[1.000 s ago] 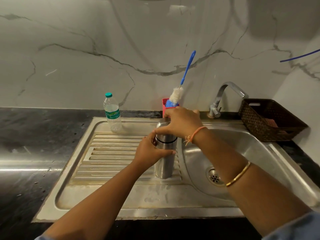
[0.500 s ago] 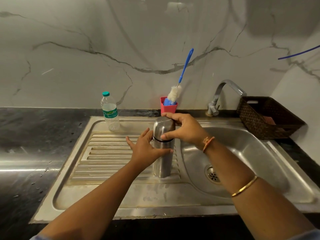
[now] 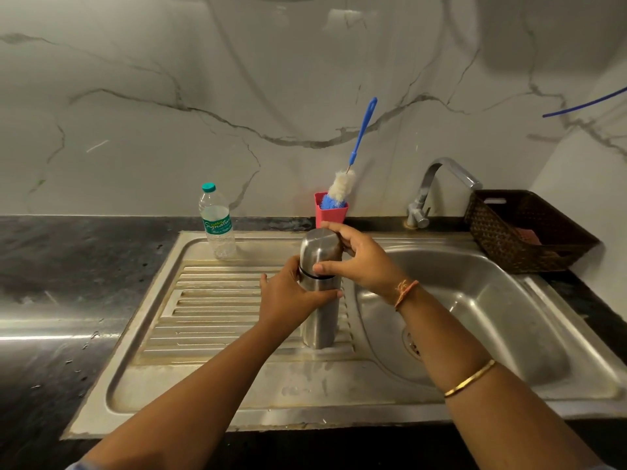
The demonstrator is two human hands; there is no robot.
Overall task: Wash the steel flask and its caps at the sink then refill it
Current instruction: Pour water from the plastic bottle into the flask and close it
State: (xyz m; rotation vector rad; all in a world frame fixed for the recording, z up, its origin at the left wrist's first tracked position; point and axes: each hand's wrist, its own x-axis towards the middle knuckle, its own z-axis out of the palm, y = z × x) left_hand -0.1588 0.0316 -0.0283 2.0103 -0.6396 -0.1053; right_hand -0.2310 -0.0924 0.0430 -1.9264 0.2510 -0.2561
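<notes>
Clamps the left grip (image 3: 288, 296) round the middle of the upright cylindrical steel flask (image 3: 322, 325), standing on the ribbed steel drainboard (image 3: 217, 317) beside the round sink basin (image 3: 481, 317). Curls the right grip (image 3: 363, 262) round the domed steel cap (image 3: 319, 247) on top, thumb at the dark seam. Behind, a clear plastic bottle with teal lid (image 3: 217, 228), a red cup (image 3: 330, 216) holding a blue-handled bottle brush (image 3: 362, 132), then a chrome tap (image 3: 437, 184) and dark woven basket (image 3: 502, 239).

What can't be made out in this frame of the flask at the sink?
Head view only.
Contents of the steel flask: opaque walls, cap on.
Whether the cap seam is loosened or tight: partly covered by the right hand and left hand.
Contents of the wicker basket: its wall hides all but a reddish item.
Blue cord, top right: cut off by the frame edge.
</notes>
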